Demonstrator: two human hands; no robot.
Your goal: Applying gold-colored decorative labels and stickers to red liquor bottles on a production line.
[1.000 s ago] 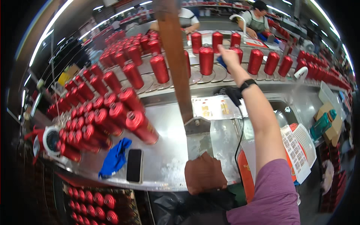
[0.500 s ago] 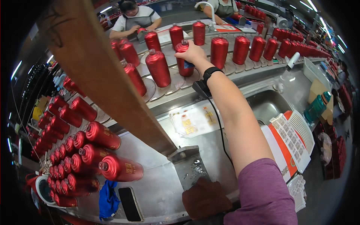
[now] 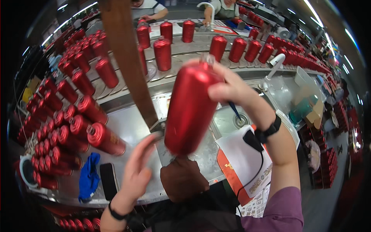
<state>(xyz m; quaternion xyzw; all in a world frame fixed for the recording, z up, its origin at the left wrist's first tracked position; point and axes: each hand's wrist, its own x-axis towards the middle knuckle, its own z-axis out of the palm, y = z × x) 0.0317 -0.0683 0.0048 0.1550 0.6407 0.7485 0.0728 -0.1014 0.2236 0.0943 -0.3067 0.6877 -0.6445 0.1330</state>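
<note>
A glossy red bottle point(image 3: 193, 108) with a clear neck hangs tilted above the steel worktop. My right hand point(image 3: 232, 85) grips it near the shoulder, thumb and fingers around the upper part; a black band with a cabled device is on that wrist. By the bottle's lower left side, my left hand point(image 3: 136, 170) is open with its fingers stretched out, holding nothing. Below the bottle lies a brown cloth point(image 3: 183, 178). Left of my left hand are a dark phone point(image 3: 109, 179) and a blue cloth point(image 3: 89, 176).
Many red bottles, including one with gold print point(image 3: 108, 140), stand at the left. A curved conveyor point(image 3: 154, 79) carries more bottles across the back. A wooden post point(image 3: 129, 58) rises from the worktop. White and red sheets point(image 3: 245, 166), a faucet point(image 3: 273, 65) and a teal flask point(image 3: 303, 108) are right.
My right hand has taken the red bottle off the conveyor and brought it close over the worktop. My left hand has come into view. The view has shifted to the right.
</note>
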